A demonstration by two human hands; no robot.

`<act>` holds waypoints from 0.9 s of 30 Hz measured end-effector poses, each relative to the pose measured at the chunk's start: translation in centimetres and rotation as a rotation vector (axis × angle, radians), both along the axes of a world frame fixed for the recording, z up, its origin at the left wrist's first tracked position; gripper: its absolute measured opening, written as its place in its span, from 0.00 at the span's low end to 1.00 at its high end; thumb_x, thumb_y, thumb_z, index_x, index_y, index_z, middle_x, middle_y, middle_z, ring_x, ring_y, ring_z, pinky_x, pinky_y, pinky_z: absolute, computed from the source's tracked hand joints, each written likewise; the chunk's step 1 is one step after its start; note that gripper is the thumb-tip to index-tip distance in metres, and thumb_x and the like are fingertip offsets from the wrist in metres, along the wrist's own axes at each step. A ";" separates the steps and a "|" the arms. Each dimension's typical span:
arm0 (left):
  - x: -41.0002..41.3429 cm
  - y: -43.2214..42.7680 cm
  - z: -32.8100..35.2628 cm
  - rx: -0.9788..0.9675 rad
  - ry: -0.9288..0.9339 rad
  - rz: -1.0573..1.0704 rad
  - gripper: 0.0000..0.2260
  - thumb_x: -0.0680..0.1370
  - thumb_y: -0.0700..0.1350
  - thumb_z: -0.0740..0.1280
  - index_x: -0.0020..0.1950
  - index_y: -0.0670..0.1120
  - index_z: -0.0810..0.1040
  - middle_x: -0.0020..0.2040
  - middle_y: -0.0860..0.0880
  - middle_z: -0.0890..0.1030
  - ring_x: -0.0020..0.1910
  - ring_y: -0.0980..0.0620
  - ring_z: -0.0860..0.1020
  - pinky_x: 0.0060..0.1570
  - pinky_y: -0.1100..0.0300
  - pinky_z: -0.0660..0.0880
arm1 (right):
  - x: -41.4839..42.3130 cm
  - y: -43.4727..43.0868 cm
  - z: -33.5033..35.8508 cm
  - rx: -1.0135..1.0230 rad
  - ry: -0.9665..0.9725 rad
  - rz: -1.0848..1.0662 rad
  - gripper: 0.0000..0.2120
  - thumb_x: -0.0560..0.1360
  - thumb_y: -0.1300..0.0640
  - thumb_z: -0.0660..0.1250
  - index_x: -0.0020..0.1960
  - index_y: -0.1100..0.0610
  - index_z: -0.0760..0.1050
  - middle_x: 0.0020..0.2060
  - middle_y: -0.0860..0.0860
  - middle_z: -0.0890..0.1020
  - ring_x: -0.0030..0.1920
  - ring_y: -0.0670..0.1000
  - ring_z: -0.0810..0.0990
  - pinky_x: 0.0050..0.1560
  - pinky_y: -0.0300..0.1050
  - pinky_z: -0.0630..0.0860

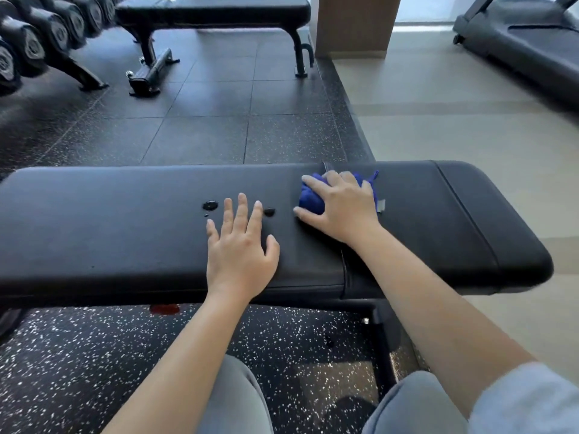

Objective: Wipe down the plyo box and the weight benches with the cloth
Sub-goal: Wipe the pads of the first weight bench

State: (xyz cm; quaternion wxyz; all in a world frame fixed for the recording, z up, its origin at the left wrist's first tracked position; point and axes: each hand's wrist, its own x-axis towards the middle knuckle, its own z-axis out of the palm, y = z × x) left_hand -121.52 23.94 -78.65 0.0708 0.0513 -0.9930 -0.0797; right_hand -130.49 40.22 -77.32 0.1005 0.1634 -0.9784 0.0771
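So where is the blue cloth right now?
In the head view, the blue cloth is bunched under the right hand on the near weight bench, right of centre, just right of the wet drops.

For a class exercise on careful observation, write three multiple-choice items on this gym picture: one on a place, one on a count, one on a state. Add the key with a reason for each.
1. Where is the cloth?
A. hanging on a hook
B. on the near bench, under the right hand
C. in a bucket

2. How many weight benches are in view?
A. one
B. two
C. four

3. How is the left hand?
A. flat on the near bench, fingers straight
B. clenched in a fist
C. gripping a bottle

Key:
1 B: the right hand covers the cloth on the near bench.
2 B: the near bench, plus a far bench behind it.
3 A: its palm lies on the near bench and holds nothing.
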 end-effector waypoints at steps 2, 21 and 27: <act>0.2 0.1 0.0 0.025 -0.006 -0.010 0.26 0.80 0.53 0.51 0.76 0.51 0.48 0.77 0.49 0.43 0.75 0.49 0.40 0.70 0.47 0.40 | 4.6 0.7 -0.8 -0.060 0.128 0.048 0.31 0.67 0.32 0.56 0.63 0.47 0.74 0.53 0.51 0.79 0.55 0.57 0.75 0.55 0.61 0.70; -0.1 -4.5 0.3 0.048 -0.013 0.038 0.29 0.79 0.53 0.52 0.76 0.51 0.43 0.76 0.51 0.38 0.73 0.52 0.34 0.69 0.45 0.36 | -5.8 -7.2 0.6 0.069 -0.044 0.111 0.30 0.73 0.34 0.57 0.72 0.43 0.61 0.64 0.50 0.71 0.65 0.54 0.66 0.63 0.56 0.62; 0.1 -4.6 0.6 0.168 0.048 0.029 0.28 0.78 0.46 0.56 0.76 0.49 0.48 0.76 0.52 0.43 0.74 0.54 0.37 0.70 0.47 0.37 | 3.1 -4.9 -1.0 -0.095 0.159 0.242 0.32 0.65 0.33 0.54 0.61 0.48 0.77 0.51 0.51 0.80 0.52 0.57 0.78 0.52 0.58 0.72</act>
